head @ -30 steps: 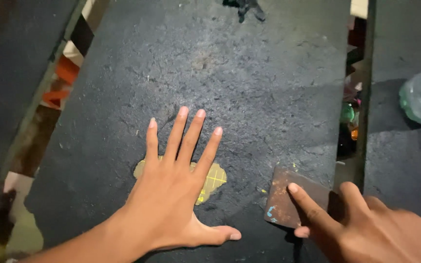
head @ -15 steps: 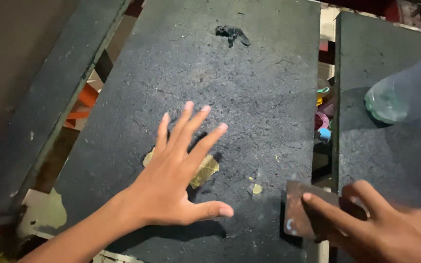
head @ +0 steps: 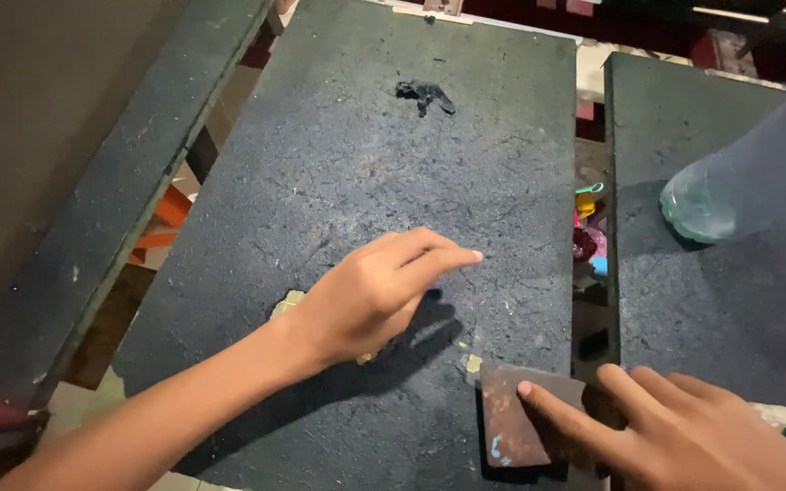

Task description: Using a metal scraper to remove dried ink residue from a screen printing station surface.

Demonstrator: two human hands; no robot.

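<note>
My left hand (head: 370, 295) hovers over the dark work board (head: 384, 182), fingers curled, index finger pointing right, nothing seen in it. Under it lies a flat yellowish patch (head: 289, 303), mostly hidden by the hand. My right hand (head: 675, 432) rests at the board's lower right edge, its index fingertip pressing on a small brown rectangular block (head: 516, 427) with blue specks. A small yellow crumb (head: 473, 363) lies just above that block.
A black crumpled lump (head: 424, 94) lies near the board's far end. A second dark board (head: 711, 273) at the right carries a translucent greenish bottle (head: 730, 182). Colourful small objects (head: 589, 241) sit in the gap between boards. A dark plank (head: 102, 209) runs along the left.
My left hand, flat and spread on the yellowish patch before, has lifted and curled with the index finger pointing right. The view has tilted, and my right hand stays on the brown block.
</note>
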